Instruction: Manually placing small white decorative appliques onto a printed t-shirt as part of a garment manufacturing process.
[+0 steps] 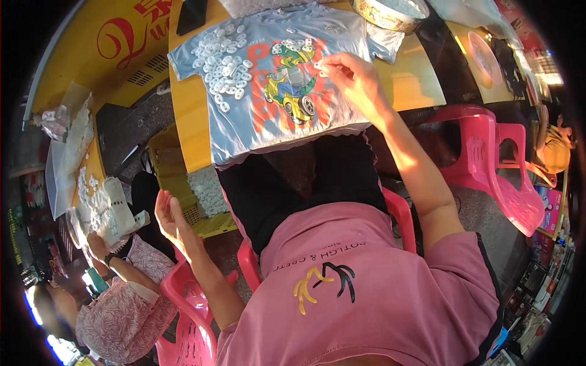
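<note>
right grip (pixel 342 76) pinching white piece on blue t-shirt (pixel 256 122), round tin (pixel 390 15) beyond

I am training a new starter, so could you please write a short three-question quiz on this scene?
1. True or false: the right hand rests on the light blue T-shirt.
2. The small white pieces are heaped on the shirt's: A) printed picture B) side left of the print C) hem
3. Fill in: the left hand is open, away from the yellow table, and holds ______.

Key: 1 true; 2 B; 3 nothing
</note>
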{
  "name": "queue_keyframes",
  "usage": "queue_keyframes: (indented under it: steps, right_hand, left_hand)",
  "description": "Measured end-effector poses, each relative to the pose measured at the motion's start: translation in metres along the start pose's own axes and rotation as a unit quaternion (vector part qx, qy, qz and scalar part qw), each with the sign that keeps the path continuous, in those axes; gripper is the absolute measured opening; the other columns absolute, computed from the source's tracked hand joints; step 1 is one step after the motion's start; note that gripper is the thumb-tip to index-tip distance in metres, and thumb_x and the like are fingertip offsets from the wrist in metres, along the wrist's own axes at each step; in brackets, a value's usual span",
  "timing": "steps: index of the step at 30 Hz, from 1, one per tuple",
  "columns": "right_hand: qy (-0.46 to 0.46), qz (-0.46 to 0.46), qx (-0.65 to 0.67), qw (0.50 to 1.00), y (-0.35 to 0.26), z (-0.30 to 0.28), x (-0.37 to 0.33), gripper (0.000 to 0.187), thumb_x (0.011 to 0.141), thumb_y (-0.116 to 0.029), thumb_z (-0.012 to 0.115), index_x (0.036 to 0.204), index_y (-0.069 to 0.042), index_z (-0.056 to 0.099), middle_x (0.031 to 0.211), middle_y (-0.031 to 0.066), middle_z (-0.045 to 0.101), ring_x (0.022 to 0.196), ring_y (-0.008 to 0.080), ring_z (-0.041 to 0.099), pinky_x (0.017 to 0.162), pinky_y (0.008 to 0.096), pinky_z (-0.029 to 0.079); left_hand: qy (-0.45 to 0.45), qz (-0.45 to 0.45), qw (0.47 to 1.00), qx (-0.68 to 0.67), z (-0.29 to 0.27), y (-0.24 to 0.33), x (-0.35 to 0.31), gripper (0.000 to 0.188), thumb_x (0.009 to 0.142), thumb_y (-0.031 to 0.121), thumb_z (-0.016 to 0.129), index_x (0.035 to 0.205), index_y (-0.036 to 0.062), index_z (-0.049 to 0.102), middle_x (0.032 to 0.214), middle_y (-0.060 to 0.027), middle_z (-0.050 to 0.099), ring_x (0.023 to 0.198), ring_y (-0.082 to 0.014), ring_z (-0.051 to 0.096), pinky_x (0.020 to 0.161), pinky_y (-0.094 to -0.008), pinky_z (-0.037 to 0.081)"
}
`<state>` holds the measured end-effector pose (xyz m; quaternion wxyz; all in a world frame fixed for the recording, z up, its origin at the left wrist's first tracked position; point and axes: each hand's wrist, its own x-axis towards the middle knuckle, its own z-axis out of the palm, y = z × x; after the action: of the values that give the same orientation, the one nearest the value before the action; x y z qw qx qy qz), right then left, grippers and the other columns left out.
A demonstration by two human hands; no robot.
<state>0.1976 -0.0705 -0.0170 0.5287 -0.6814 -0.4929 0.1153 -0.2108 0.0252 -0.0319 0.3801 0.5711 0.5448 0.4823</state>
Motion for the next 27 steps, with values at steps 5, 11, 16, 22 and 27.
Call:
queue_keyframes:
  steps: [5, 11, 16, 22, 27]
  right_hand:
    - [-0.040, -0.015, -0.173, 0.984, 0.013, -0.003, 0.016, 0.012, 0.087, -0.014, 0.065, 0.097, -0.007, 0.069, 0.087, 0.0076, 0.065, 0.077, 0.0180, 0.064, 0.070, 0.0289, 0.050]
    - [-0.046, -0.077, -0.290, 0.953, 0.014, 0.000, 0.023, 0.014, 0.088, -0.023, 0.061, 0.095, -0.015, 0.069, 0.097, 0.0032, 0.062, 0.084, 0.0263, 0.063, 0.072, 0.0382, 0.051]
    - [-0.065, -0.111, -0.322, 0.938, 0.018, 0.006, 0.028, 0.012, 0.085, -0.017, 0.061, 0.096, -0.014, 0.063, 0.094, 0.0043, 0.061, 0.085, 0.0283, 0.063, 0.072, 0.0385, 0.051]
    - [-0.058, -0.029, -0.142, 0.988, -0.009, -0.003, 0.029, 0.018, 0.086, -0.018, 0.067, 0.100, -0.007, 0.066, 0.084, 0.0032, 0.066, 0.070, 0.0135, 0.062, 0.064, 0.0276, 0.050]
    - [-0.164, 0.101, 0.180, 0.965, -0.031, 0.005, 0.003, 0.012, 0.091, -0.007, 0.063, 0.101, 0.000, 0.066, 0.080, -0.0007, 0.063, 0.068, 0.0055, 0.058, 0.060, 0.0207, 0.048]
  left_hand:
    - [-0.023, -0.017, 0.997, -0.074, 0.024, 0.014, -0.014, 0.025, 0.095, 0.012, 0.056, 0.115, -0.0019, 0.060, 0.105, -0.0101, 0.063, 0.095, -0.0157, 0.060, 0.085, -0.0284, 0.048]
    - [-0.152, 0.042, 0.982, -0.102, 0.087, 0.053, -0.039, 0.018, 0.093, -0.002, 0.053, 0.109, -0.0031, 0.060, 0.100, -0.0067, 0.059, 0.090, -0.0144, 0.061, 0.083, -0.0259, 0.049]
    - [-0.250, 0.097, 0.958, -0.098, 0.132, 0.068, -0.044, 0.018, 0.089, -0.004, 0.057, 0.106, -0.0008, 0.062, 0.094, -0.0076, 0.060, 0.083, -0.0122, 0.059, 0.073, -0.0233, 0.048]
    - [-0.323, 0.066, 0.933, -0.145, 0.178, 0.086, -0.039, 0.018, 0.091, 0.000, 0.056, 0.107, -0.0008, 0.062, 0.090, -0.0077, 0.064, 0.079, -0.0122, 0.062, 0.069, -0.0240, 0.049]
    - [-0.360, -0.060, 0.901, -0.236, 0.199, 0.093, -0.038, 0.020, 0.095, 0.009, 0.056, 0.109, -0.0050, 0.060, 0.091, -0.0095, 0.067, 0.079, -0.0121, 0.064, 0.074, -0.0252, 0.051]
